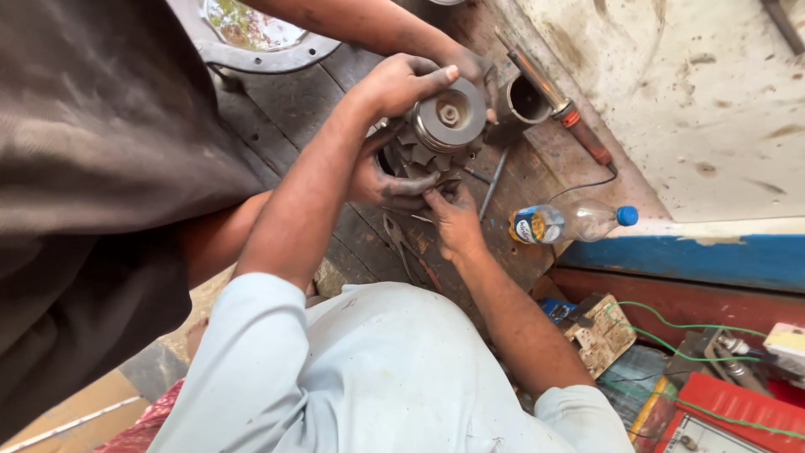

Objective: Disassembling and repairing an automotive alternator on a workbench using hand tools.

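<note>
A greasy metal alternator point(436, 138) with a grooved pulley point(450, 116) and fan blades stands on a worn wooden bench point(293, 109). My left hand point(401, 84) clasps the pulley's upper left rim, thumb stretched across its edge. My right hand point(457, 220) comes from below, and its fingertips press on the alternator's lower side. A co-worker in a dark brown shirt also holds the part. One of that person's grimy hands point(384, 180) grips it from the left, and the other hand point(474, 67) is behind the pulley.
A plastic bottle point(574, 222) with a blue cap lies right of my right hand. Pliers point(398, 239), a thin metal rod point(493, 183), a metal cup point(527, 99) and a long red-handled tool point(563, 111) lie on the bench. Green wires point(696, 331) and a red box point(738, 407) sit at lower right.
</note>
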